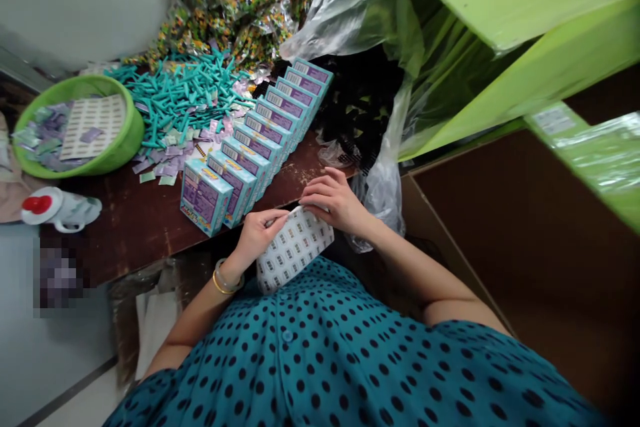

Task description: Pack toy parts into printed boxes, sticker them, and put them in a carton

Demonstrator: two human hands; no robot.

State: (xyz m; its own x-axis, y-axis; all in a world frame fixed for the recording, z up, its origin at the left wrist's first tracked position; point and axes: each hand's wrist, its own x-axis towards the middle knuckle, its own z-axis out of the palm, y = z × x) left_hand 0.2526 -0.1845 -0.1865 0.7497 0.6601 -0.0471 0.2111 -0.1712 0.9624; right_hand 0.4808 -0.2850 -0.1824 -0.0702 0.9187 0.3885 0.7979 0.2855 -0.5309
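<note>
A white sheet printed with rows of small labels (295, 248) is held over my lap at the table's front edge. My left hand (261, 232), with bangles on the wrist, pinches its upper left edge between thumb and fingers. At the upper right edge, my right hand (334, 200) has its thumb and fingers closed on the same sheet. A slanting row of several blue and purple boxes (205, 197) stands on the table just beyond my hands.
Teal sticks (185, 93) and small purple packets lie piled behind the boxes. A green basin (135, 140) and a white mug (83, 210) are at left. Shiny packets (235, 7) are heaped behind. Clear plastic (350, 7), black pieces and an open carton (450, 227) are at right.
</note>
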